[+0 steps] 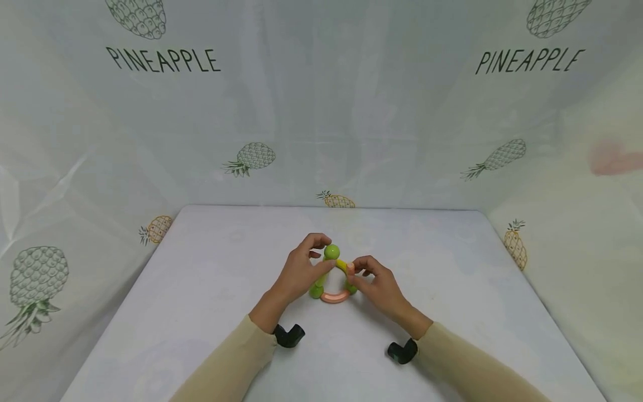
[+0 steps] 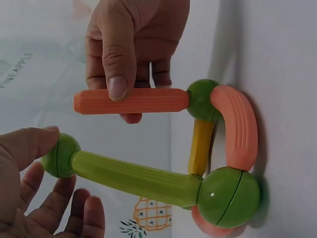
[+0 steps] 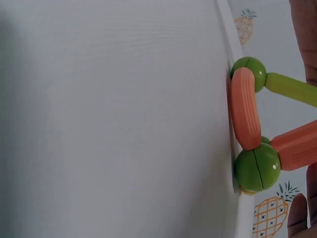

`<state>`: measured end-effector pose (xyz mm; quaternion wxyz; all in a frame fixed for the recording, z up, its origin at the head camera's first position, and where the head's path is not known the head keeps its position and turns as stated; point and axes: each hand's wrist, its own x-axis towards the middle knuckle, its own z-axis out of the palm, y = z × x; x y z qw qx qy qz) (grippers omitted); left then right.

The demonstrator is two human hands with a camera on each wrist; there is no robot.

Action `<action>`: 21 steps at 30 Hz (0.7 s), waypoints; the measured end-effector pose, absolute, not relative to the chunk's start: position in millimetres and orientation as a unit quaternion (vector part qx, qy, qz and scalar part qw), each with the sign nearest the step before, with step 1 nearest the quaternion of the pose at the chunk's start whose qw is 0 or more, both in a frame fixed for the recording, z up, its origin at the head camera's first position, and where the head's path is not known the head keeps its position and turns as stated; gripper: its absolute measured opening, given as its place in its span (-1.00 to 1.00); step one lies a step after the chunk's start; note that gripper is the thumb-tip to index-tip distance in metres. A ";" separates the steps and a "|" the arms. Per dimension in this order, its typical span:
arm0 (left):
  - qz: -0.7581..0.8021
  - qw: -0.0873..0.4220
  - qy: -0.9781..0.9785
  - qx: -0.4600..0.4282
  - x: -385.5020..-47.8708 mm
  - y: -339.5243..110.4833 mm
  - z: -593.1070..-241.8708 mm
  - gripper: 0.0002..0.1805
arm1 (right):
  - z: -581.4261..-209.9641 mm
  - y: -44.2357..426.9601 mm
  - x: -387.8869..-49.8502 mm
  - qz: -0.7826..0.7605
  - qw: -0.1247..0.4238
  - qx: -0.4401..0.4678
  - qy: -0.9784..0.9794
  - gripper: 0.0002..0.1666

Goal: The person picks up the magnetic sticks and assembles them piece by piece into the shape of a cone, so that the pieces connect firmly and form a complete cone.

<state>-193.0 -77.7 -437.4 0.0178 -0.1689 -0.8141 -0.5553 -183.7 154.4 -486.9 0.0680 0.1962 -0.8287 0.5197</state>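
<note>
On the white table stands a magnetic ball-and-stick toy. Its base has curved orange sticks point(image 2: 240, 129), a yellow stick point(image 2: 199, 146) and green balls point(image 2: 229, 197). A lime-green stick point(image 2: 136, 178) rises from one base ball and carries another green ball point(image 1: 331, 252) on its upper end. My left hand point(image 1: 300, 271) pinches that upper ball between thumb and fingers. My right hand point(image 1: 378, 285) pinches a straight orange stick point(image 2: 133, 101) between thumb and fingertips; the stick's lower end touches a base ball point(image 3: 257, 167). The far part of the base is partly hidden in both wrist views.
The white tabletop point(image 1: 226, 245) extends around the toy to straight edges. A pale curtain point(image 1: 321, 100) with pineapple prints hangs behind it and at both sides. Black camera mounts point(image 1: 290, 336) sit at both wrists, low over the table.
</note>
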 end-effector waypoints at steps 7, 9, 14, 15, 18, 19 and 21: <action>-0.505 0.034 -0.840 -0.195 -198.3 -77.5 -437.2 -0.62 | -488.9 144.5 -187.4 0.511 0.085 0.193 -0.833 -0.76; -0.490 0.039 -0.847 -0.204 -198.9 -78.6 -435.9 -0.63 | -489.7 142.5 -188.2 0.507 0.089 0.190 -0.836 -0.75; -0.471 0.040 -0.855 -0.215 -199.9 -80.3 -432.4 -0.67 | -491.5 139.0 -190.7 0.500 0.094 0.188 -0.841 -0.76; -0.470 0.038 -0.855 -0.215 -200.0 -80.5 -431.7 -0.67 | -491.7 138.3 -191.2 0.499 0.093 0.186 -0.841 -0.76; -0.469 0.033 -0.857 -0.211 -200.3 -80.7 -430.5 -0.67 | -491.9 136.1 -192.2 0.496 0.093 0.181 -0.844 -0.77; -0.470 0.033 -0.857 -0.211 -200.6 -80.6 -430.4 -0.67 | -491.8 135.5 -192.2 0.496 0.093 0.180 -0.845 -0.77; -0.468 0.033 -0.857 -0.213 -200.9 -80.5 -430.4 -0.67 | -491.6 134.5 -191.9 0.496 0.094 0.175 -0.845 -0.77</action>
